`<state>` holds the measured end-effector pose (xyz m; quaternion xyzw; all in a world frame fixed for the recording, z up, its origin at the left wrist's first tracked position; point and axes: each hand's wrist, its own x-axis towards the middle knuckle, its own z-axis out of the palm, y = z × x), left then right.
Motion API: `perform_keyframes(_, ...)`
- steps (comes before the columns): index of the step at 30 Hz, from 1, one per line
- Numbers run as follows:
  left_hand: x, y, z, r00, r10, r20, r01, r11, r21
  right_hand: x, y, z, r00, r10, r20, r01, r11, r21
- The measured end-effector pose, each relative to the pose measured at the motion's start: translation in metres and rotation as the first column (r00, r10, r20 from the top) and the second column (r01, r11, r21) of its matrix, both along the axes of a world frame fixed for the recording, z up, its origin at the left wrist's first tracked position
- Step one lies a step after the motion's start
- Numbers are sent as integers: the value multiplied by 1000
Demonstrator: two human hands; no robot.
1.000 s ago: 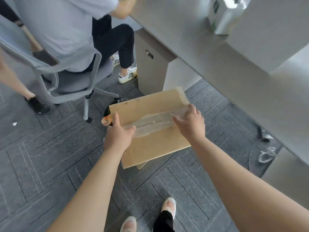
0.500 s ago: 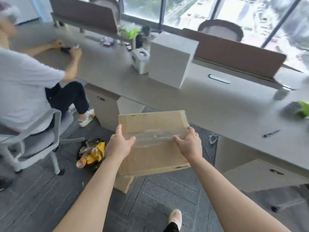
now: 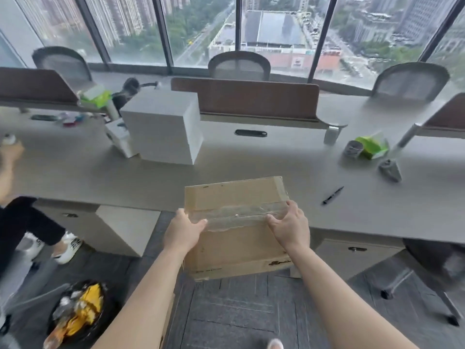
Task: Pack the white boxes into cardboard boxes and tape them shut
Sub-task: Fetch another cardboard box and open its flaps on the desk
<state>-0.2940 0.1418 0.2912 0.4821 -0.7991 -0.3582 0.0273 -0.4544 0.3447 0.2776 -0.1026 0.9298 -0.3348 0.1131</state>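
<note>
A closed cardboard box point(image 3: 234, 250) with a strip of clear tape across its top seam hangs in the air at the desk's front edge. My left hand point(image 3: 183, 233) grips its left side, thumb lying on the tape. My right hand point(image 3: 289, 225) grips the right side, fingers over the tape's end. A large white box point(image 3: 163, 129) stands on the grey desk point(image 3: 276, 167) behind, with a smaller white box point(image 3: 119, 139) at its left.
A black pen point(image 3: 332, 195), a tape roll point(image 3: 353, 149) and a green pack point(image 3: 372, 145) lie on the desk at right. A full waste bin point(image 3: 78, 311) stands on the floor at lower left. Another person's legs point(image 3: 27, 222) are at the left. A chair base point(image 3: 427, 280) is at right.
I have lifted the taped cardboard box from the floor up to desk height with both hands, and my view has risen from the floor to the desk and windows.
</note>
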Motion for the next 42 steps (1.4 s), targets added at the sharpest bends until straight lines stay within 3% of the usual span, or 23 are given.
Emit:
perform_keyframes(10,-152,-11,15,999,-20,-41,20,1000,-5,-146,-6,4,1000,-22,15,22,1000,-3)
perform_keyframes(23,-320,-153,-26,979,-200,-37,201,979,42,-270,-116,-24,982,-179,61,175,983,57)
perform_keyframes(29,-359,-191,-36,965,-260,-29,261,963,70,-294,-148,-34,965,-244,96,238,969,71)
perform_keyframes(42,-404,-210,-63,965,-262,-15,262,958,118,-346,-162,-68,972,-202,119,195,978,72)
